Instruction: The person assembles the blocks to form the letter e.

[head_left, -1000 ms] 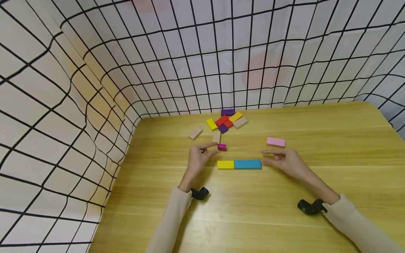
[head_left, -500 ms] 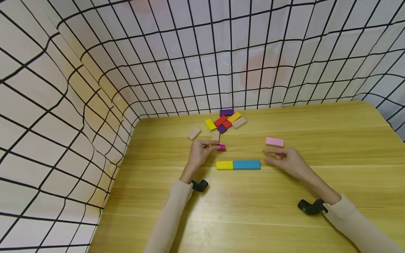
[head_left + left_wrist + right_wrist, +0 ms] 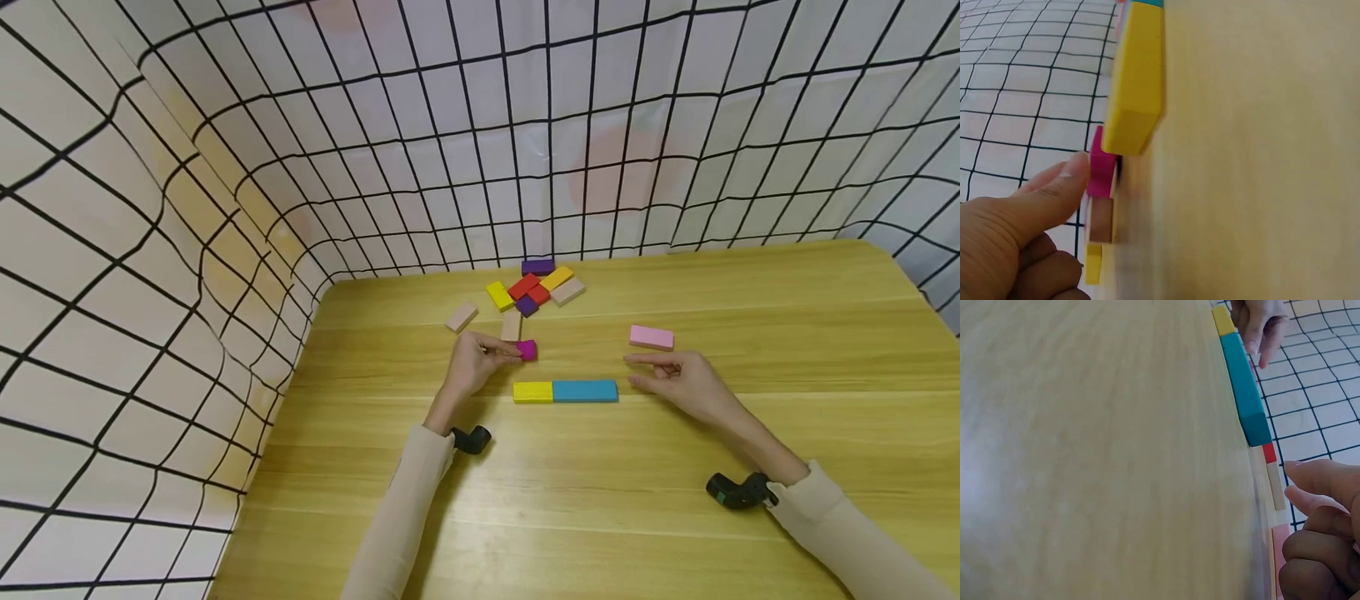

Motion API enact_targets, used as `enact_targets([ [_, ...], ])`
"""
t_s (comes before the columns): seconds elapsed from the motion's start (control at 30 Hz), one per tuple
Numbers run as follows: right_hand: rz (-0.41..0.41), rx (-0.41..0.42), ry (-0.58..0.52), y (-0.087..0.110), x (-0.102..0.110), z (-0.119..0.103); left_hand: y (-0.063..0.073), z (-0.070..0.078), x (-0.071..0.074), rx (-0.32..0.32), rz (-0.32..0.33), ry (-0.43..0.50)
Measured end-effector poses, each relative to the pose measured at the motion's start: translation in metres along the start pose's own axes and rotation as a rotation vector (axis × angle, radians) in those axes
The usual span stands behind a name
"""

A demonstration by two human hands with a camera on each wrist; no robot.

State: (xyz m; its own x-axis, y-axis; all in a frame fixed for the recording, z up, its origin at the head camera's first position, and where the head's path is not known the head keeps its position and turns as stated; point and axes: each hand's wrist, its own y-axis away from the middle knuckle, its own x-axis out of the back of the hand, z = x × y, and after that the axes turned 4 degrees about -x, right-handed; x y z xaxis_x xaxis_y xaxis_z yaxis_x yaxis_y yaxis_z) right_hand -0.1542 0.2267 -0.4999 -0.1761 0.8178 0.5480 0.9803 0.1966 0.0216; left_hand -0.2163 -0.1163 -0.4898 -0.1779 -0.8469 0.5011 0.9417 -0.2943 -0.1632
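Observation:
My left hand [image 3: 471,362] pinches the left end of a small magenta block [image 3: 529,350] between thumb and forefinger. That block [image 3: 1102,164] also shows at the thumb tip in the left wrist view. Nearer to me a yellow block [image 3: 532,392] and a longer blue block [image 3: 585,392] lie end to end in a row. Just right of the blue block's end, my right hand [image 3: 678,382] holds nothing; its thumb and forefinger stretch out with a gap between them, the other fingers bent. A pink block [image 3: 651,337] lies just beyond it.
Behind the magenta block lies a plain wooden block [image 3: 512,325], with another [image 3: 461,317] to its left. Farther back sits a cluster of red [image 3: 523,287], purple [image 3: 527,306], yellow [image 3: 499,296] and orange [image 3: 557,278] blocks. Grid-patterned cloth [image 3: 480,167] borders the wooden table [image 3: 600,517].
My left hand's fingers have closed onto the magenta block from its left side, and the block has turned slightly. The right hand stays almost where it was.

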Motion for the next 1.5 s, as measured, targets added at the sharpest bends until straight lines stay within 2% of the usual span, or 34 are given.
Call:
enact_targets([
  [0.27,0.003,-0.021,-0.001,0.000,0.001,0.003,-0.002,-0.004,-0.004,0.027,0.025,0.021],
  [0.57,0.014,-0.049,-0.011,0.000,0.003,0.001,-0.007,-0.004,-0.010,0.050,-0.026,0.021],
  [0.73,0.088,-0.092,0.007,-0.003,0.013,-0.001,-0.008,-0.004,-0.010,0.075,-0.033,0.013],
  [0.9,0.167,-0.089,0.077,-0.013,0.025,0.006,-0.008,-0.002,-0.010,0.087,-0.039,-0.010],
  [1.1,0.204,-0.083,0.167,-0.020,0.032,0.015,-0.007,-0.003,-0.009,0.071,-0.067,-0.029],
  [1.27,0.202,-0.079,0.188,-0.022,0.034,0.016,-0.002,-0.007,-0.004,0.047,-0.099,-0.045],
  [1.4,0.205,-0.066,0.203,-0.024,0.035,0.015,0.001,-0.009,-0.001,0.038,-0.120,-0.023],
  [1.5,0.199,-0.089,0.206,-0.025,0.034,0.013,0.003,-0.011,0.001,0.026,-0.127,-0.014],
])
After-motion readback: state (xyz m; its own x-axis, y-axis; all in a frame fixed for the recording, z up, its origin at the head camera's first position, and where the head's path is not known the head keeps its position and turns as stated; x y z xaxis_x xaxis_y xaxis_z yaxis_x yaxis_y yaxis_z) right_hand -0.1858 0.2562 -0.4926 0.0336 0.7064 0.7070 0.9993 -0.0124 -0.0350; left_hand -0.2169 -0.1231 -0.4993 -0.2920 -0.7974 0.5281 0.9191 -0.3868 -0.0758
